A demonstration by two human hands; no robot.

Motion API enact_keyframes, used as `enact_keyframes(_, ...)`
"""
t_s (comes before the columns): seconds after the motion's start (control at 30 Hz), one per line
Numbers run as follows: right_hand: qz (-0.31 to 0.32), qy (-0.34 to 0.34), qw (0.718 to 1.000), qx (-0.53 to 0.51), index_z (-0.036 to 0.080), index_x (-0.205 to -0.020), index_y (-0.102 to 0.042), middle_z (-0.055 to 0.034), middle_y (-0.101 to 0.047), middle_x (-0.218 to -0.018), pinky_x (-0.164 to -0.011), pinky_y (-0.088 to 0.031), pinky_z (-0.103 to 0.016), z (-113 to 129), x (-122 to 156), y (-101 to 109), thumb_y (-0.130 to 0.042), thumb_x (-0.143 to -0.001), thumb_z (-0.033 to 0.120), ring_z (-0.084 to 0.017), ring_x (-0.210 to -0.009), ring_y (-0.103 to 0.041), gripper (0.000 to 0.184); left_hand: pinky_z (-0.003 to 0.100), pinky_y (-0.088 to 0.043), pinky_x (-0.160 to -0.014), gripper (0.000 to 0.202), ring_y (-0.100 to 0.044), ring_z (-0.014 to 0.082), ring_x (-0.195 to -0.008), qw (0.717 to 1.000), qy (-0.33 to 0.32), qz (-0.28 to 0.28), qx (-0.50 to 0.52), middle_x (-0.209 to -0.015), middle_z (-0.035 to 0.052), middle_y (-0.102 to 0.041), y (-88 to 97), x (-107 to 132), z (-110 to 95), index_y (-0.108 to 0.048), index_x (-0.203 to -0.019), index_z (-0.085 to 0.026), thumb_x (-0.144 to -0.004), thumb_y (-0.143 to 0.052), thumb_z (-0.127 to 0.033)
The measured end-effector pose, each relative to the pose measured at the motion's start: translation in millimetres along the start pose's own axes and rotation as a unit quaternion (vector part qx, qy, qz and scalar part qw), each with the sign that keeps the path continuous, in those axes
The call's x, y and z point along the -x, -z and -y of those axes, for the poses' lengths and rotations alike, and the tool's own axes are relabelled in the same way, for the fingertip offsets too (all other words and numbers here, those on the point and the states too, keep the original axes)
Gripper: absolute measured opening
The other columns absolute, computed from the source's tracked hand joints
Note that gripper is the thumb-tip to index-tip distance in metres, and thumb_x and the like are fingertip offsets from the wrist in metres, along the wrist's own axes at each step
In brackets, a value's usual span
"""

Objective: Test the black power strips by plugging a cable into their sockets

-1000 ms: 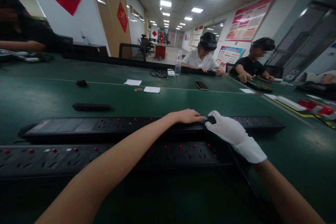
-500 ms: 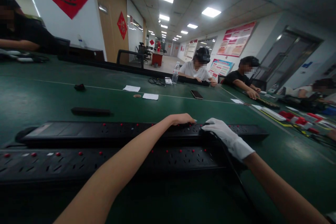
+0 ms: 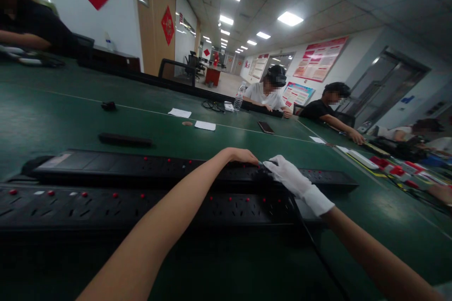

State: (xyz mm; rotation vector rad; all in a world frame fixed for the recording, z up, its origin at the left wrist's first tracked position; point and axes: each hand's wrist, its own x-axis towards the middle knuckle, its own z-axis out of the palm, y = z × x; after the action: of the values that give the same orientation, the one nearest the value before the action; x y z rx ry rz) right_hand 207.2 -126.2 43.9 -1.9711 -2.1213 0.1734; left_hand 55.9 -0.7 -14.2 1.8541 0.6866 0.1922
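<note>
Two long black power strips with red buttons lie one behind the other on the green table. My bare left hand (image 3: 242, 155) is closed over the far edge of the far power strip (image 3: 106, 163); its fingertips are partly hidden. Right beside it, my right hand (image 3: 288, 177), in a white glove, is shut on a black plug (image 3: 264, 177) held against the top of that strip. Whether the plug's pins sit in a socket is hidden. A black cord (image 3: 312, 235) runs from the plug down toward me, across the near power strip (image 3: 116, 207).
Beyond the strips lie a dark bar (image 3: 124, 139), a small black piece (image 3: 108, 106), white paper slips (image 3: 205, 125) and a phone (image 3: 265, 127). A water bottle (image 3: 239, 96) stands farther back. Co-workers sit around the table. Red-and-white items (image 3: 399, 168) lie to the right.
My right hand has shifted slightly left with the plug, closer to my left hand. The view has tilted a little. A co-worker's arm at the right reaches farther right.
</note>
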Motion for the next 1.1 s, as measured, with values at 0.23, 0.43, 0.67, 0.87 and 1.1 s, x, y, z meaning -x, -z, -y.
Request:
enact_keyframes(0.23, 0.119, 0.031, 0.99, 0.071, 0.019, -0.09, -0.052, -0.0072, -0.063, -0.08, -0.06, -0.039, -0.025, -6, -15, 14, -0.035, -0.084, 0.049, -0.016, -0.067, -0.058, 0.035, 0.025, -0.044, -0.078, 0.03, -0.059, 0.016, -0.086, 1.0, 0.012, 0.001, 0.012, -0.09, 0.0007, -0.067, 9.5, 5, 7, -0.066, -0.091, -0.02, -0.066, -0.059, -0.035)
enact_keyframes(0.43, 0.166, 0.03, 0.976, 0.142, 0.015, -0.097, -0.049, -0.0113, -0.063, -0.082, -0.058, -0.038, -0.028, 6, -25, 16, -0.029, -0.084, 0.054, -0.019, -0.069, -0.059, 0.045, 0.026, -0.045, -0.076, 0.032, -0.06, 0.0162, -0.084, 0.999, 0.015, 0.008, 0.027, -0.094, 0.0019, -0.066, 7.7, 5, 8, -0.066, -0.091, -0.019, -0.065, -0.059, -0.036)
enact_keyframes(0.67, 0.184, 0.062, 0.959, 0.205, 0.019, -0.089, -0.053, -0.0103, -0.063, -0.082, -0.059, -0.037, -0.029, 9, -38, 9, -0.031, -0.087, 0.041, -0.02, -0.07, -0.059, 0.031, 0.025, -0.044, -0.078, 0.036, -0.059, 0.0171, -0.089, 0.999, 0.022, 0.001, 0.027, -0.098, 0.0027, -0.065, 8.2, 7, 8, -0.066, -0.093, -0.018, -0.066, -0.058, -0.039)
enact_keyframes(0.87, 0.16, 0.115, 0.943, 0.27, 0.015, -0.097, -0.052, -0.0134, -0.059, -0.095, -0.063, -0.038, -0.029, 6, -22, 10, -0.028, -0.087, 0.026, -0.019, -0.074, -0.058, 0.028, 0.025, -0.043, -0.079, 0.039, -0.058, 0.0176, -0.09, 1.0, 0.018, -0.005, 0.021, -0.102, 0.003, -0.064, 8.6, 6, 9, -0.066, -0.093, -0.017, -0.064, -0.059, -0.042)
enact_keyframes(1.1, 0.12, 0.15, 0.919, 0.343, 0.008, -0.111, -0.048, -0.0257, -0.046, -0.118, -0.068, -0.039, -0.037, 24, -6, 3, -0.021, -0.087, 0.019, -0.027, -0.086, -0.057, 0.038, 0.026, -0.042, -0.08, 0.04, -0.058, 0.0185, -0.09, 1.0, 0.018, -0.012, 0.016, -0.1, 0.0034, -0.065, 9.4, 5, 9, -0.066, -0.093, -0.017, -0.062, -0.061, -0.043)
